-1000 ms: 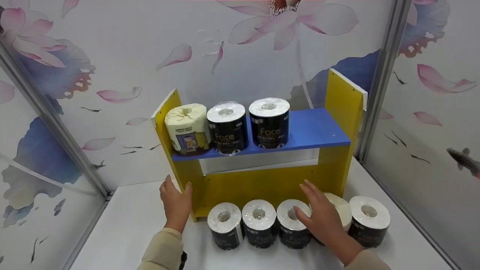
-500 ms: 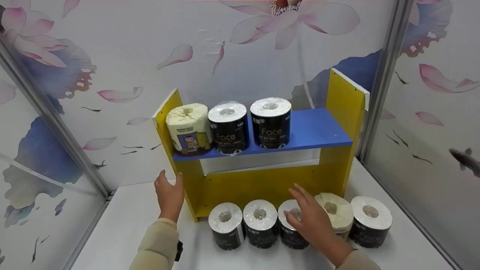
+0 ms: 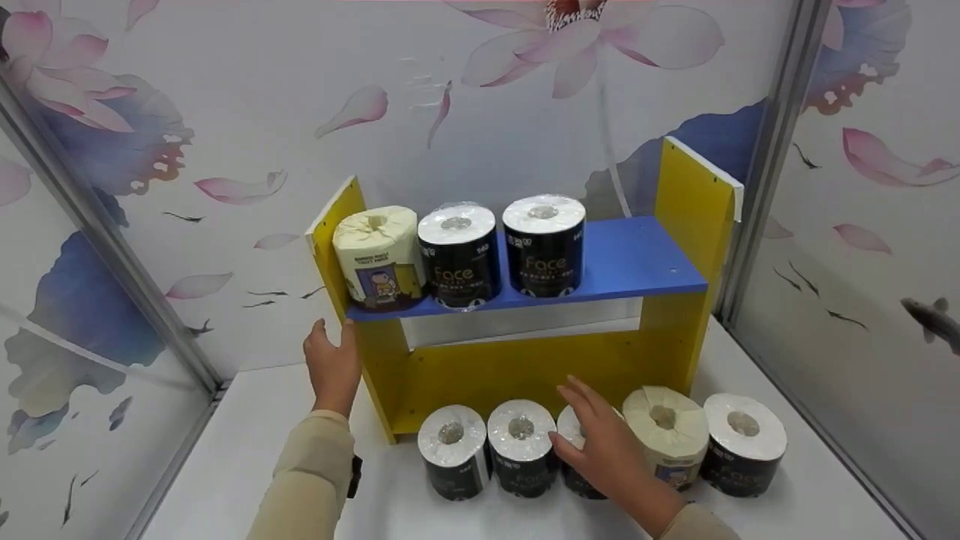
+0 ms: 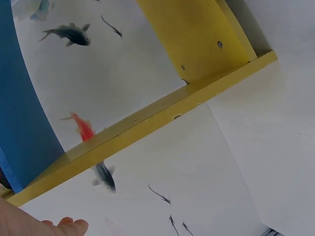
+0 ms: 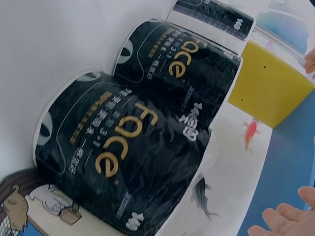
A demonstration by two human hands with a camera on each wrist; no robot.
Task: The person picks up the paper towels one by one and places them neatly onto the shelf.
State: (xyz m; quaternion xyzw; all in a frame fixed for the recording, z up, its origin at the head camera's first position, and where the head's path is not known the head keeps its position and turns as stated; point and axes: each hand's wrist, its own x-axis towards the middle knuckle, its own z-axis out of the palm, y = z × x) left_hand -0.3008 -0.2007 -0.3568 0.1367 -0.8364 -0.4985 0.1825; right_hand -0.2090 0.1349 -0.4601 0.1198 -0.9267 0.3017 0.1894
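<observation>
My left hand (image 3: 332, 373) is raised beside the left yellow side panel (image 3: 381, 367) of a small shelf, thumb apart from the fingers and nothing in its grasp. In the left wrist view its fingers (image 4: 74, 226) show below the panel's edge. My right hand (image 3: 604, 450), fingers spread, hovers over a black-wrapped toilet paper roll (image 3: 571, 427) and partly hides it. Black wrappers (image 5: 113, 147) fill much of the right wrist view. On the blue shelf board (image 3: 637, 255) stand a cream toilet roll (image 3: 379, 259) and two black-wrapped toilet rolls (image 3: 460, 259).
Several toilet rolls stand in a row on the white table (image 3: 225, 465) before the shelf, including a cream one (image 3: 667, 431) and a black-wrapped one (image 3: 745, 446) at the right end. Panels with lotus and fish prints (image 3: 480, 135) enclose the back and sides.
My left hand has moved up and left along the shelf's side. My right hand has drifted left and slightly down, uncovering the cream roll in the front row. The rolls stay put.
</observation>
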